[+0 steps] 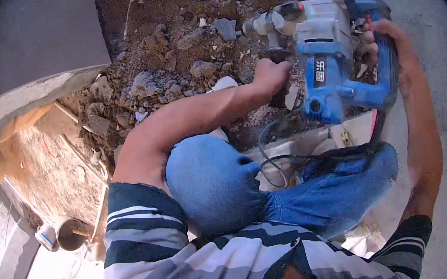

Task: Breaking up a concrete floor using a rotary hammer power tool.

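Note:
A blue and grey rotary hammer drill [320, 79] lies sideways in front of me, its chuck end pointing left over broken ground. My left hand [273, 76] is closed round the dark side handle near the chuck. At the rear, my right hand [382, 39] wraps the blue D-shaped grip, fingers through its opening near a red part. From the tool's lower right end a black power cord [316, 154] runs across my jeans. The bit is barely visible; its tip cannot be made out against the rubble [190, 59].
A grey concrete strip [432, 55] borders the soil on the right. A grey slab [36, 45] juts in at upper left. Lower left, a round container [72, 231] stands by thin wooden strips [97, 207]. My bent knee [206, 178] is close below my left forearm.

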Demonstrator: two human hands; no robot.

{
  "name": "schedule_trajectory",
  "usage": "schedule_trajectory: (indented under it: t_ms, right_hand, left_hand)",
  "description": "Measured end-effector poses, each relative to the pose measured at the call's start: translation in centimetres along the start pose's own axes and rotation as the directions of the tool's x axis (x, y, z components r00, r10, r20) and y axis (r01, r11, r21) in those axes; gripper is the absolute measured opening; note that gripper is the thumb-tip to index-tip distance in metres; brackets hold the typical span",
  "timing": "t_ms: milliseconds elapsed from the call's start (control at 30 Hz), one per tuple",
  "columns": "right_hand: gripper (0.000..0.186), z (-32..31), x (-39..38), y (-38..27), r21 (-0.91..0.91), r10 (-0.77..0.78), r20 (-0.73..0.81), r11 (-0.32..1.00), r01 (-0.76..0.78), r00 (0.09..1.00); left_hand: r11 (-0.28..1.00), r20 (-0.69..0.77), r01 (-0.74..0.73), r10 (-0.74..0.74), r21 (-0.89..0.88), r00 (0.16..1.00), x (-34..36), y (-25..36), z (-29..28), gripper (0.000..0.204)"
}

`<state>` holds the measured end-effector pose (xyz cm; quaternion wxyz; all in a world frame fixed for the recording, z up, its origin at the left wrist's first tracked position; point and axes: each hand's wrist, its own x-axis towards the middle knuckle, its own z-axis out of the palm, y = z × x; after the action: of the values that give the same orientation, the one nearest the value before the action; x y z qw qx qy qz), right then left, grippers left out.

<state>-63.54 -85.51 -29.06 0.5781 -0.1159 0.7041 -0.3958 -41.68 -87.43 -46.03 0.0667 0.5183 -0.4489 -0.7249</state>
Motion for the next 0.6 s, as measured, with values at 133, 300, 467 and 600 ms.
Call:
schedule_trajectory:
  t_ms: [133, 300, 467, 600]
  right_hand:
    - [0.025, -2.5, 3.5, 0.3, 0.035, 0.017, 0.09, 0.999, -0.02, 0.996]
    - [0.024, -6.8, 7.5, 4.9, 0.105, 0.116, 0.197, 0.985, -0.139, 0.974]
    - [0.022, -6.5, 8.4, 5.7, 0.216, 0.132, 0.307, 0.955, -0.204, 0.942]
    - [0.022, -6.3, 9.7, 5.1, 0.219, 0.169, 0.363, 0.94, -0.26, 0.916]
  left_hand:
    - [0.998, -0.029, -0.03, 0.032, 0.048, 0.999, 2.6, -1.2, 0.8, 0.034]
    - [0.986, -0.081, 0.008, 0.006, 0.167, 0.997, 2.8, -1.5, 0.7, 0.04]
    - [0.98, -0.044, -0.016, 0.026, 0.2, 0.999, 3.2, -1.8, -0.5, 0.041]
    - [0.969, -0.126, 0.002, 0.03, 0.248, 0.992, 3.4, -1.8, -0.6, 0.047]
